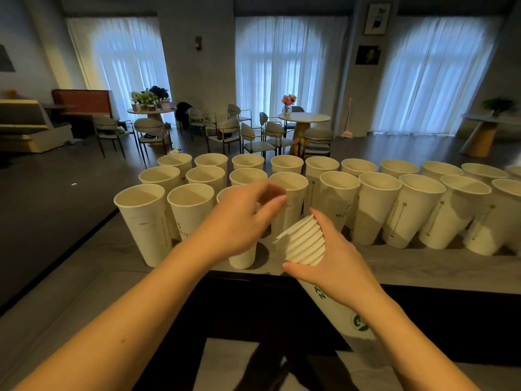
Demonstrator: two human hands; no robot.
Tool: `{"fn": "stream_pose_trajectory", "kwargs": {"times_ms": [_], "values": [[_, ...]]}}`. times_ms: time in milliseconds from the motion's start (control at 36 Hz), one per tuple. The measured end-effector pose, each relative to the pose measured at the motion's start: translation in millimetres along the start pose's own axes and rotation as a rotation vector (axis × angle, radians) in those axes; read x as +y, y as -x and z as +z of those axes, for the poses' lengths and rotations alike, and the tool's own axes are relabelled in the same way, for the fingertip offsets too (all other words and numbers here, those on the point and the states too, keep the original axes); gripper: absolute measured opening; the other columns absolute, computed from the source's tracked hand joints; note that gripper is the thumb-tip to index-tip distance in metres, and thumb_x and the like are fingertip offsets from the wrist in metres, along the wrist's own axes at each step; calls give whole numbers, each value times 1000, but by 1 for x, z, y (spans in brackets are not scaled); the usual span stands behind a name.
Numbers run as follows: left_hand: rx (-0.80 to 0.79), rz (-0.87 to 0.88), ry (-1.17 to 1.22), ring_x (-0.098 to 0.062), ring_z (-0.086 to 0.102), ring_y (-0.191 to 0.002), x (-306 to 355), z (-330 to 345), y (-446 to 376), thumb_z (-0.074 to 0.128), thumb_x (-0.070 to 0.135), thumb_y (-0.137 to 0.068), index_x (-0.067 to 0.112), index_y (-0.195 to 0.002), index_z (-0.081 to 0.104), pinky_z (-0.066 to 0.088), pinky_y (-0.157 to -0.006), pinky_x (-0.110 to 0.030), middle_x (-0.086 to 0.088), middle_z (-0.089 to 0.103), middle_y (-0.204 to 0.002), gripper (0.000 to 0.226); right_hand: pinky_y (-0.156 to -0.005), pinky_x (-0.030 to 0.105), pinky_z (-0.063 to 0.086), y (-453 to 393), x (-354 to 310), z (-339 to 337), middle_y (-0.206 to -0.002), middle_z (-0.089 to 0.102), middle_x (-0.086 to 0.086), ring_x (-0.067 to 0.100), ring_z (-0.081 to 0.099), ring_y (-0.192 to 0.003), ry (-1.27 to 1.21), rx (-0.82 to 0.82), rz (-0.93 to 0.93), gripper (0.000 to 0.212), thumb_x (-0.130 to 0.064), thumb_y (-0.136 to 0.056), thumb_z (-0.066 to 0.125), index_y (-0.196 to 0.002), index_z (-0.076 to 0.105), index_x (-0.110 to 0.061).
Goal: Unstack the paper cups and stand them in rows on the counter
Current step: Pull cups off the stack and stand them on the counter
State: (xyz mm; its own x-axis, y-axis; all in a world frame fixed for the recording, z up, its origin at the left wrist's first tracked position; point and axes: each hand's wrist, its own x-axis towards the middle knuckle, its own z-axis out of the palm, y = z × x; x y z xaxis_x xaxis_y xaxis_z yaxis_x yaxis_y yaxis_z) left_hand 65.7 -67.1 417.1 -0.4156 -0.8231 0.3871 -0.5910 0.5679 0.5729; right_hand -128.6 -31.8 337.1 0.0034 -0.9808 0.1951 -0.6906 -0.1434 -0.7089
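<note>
White paper cups (377, 206) stand in rows on grey counter (423, 270). Right hand (335, 266) grips tilted stack of cups (306, 244) near counter's front edge. Left hand (239, 221) curls round front cup (244, 256), blurry.

— What do the hands hold above the grey table (423, 269)?

— The right hand (335, 266) grips a tilted stack of nested white paper cups (306, 244); the left hand (239, 221), fingers curled, covers a standing white paper cup (243, 256).

— And behind?

— Three rows of upright white paper cups (377, 207), rims open, before round café tables (304, 118).
</note>
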Motion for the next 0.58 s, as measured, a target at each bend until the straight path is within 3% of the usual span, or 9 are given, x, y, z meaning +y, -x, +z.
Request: {"fn": "stream_pose_trajectory", "kwargs": {"times_ms": [83, 167, 250, 333, 389, 444, 583], "values": [[-299, -88, 102, -11, 62, -89, 10, 14, 2, 41, 35, -102, 17, -109, 66, 49, -85, -34, 4, 69, -97, 32, -97, 42, 51, 2, -5, -2, -141, 50, -17, 9, 54, -120, -20, 8, -8, 119, -65, -58, 82, -151, 9, -55], [-384, -102, 80, -19, 62, -82, 15, 23, 5, 45, 31, -102, 12, -102, 69, 47, -77, -37, -6, 69, -92, 31, -96, 43, 52, 8, -6, -6, -143, 47, -15, 11, 53, -118, -16, 6, -10, 119, -65, -58, 82, -150, 6, -58], [-347, -154, 170, -1, 53, -57, 19, 27, 5, 54, 26, -98, 11, -97, 72, 39, -59, -26, 7, 65, -68, 24, -95, 40, 51, 13, -4, -10, -146, 43, -17, 10, 51, -120, 22, 12, -19, 120, -65, -60, 80, -152, 5, -53], [-288, -199, 211, 6, 48, -47, 23, 33, 5, 62, 24, -93, 15, -90, 74, 36, -55, -18, 19, 58, -53, 15, -91, 41, 53, 15, -1, -15, -139, 48, -17, 10, 54, -116, 53, 11, -37, 113, -65, -59, 79, -150, 14, -52], [-216, -238, 247, 6, 51, -50, 26, 35, 4, 73, 23, -85, 22, -79, 72, 40, -57, -18, 17, 61, -55, 7, -84, 42, 56, 16, 3, -20, -131, 52, -17, 9, 57, -110, 84, 8, -62, 107, -64, -58, 79, -147, 21, -54], [-146, -258, 254, 4, 55, -58, 30, 32, 4, 79, 25, -78, 28, -73, 67, 43, -61, -18, 14, 64, -63, 13, -84, 42, 55, 18, 8, -25, -131, 52, -16, 10, 56, -113, 126, -7, -66, 108, -66, -58, 79, -147, 20, -53], [162, -93, 0, -2, 56, -69, 40, 14, -4, 71, 32, -84, 26, -90, 65, 41, -57, -19, 11, 63, -78, 10, -88, 42, 52, 26, 26, -42, -136, 49, -9, 16, 54, -116, 181, -23, 20, 111, -65, -63, 79, -150, 13, -47]]}}
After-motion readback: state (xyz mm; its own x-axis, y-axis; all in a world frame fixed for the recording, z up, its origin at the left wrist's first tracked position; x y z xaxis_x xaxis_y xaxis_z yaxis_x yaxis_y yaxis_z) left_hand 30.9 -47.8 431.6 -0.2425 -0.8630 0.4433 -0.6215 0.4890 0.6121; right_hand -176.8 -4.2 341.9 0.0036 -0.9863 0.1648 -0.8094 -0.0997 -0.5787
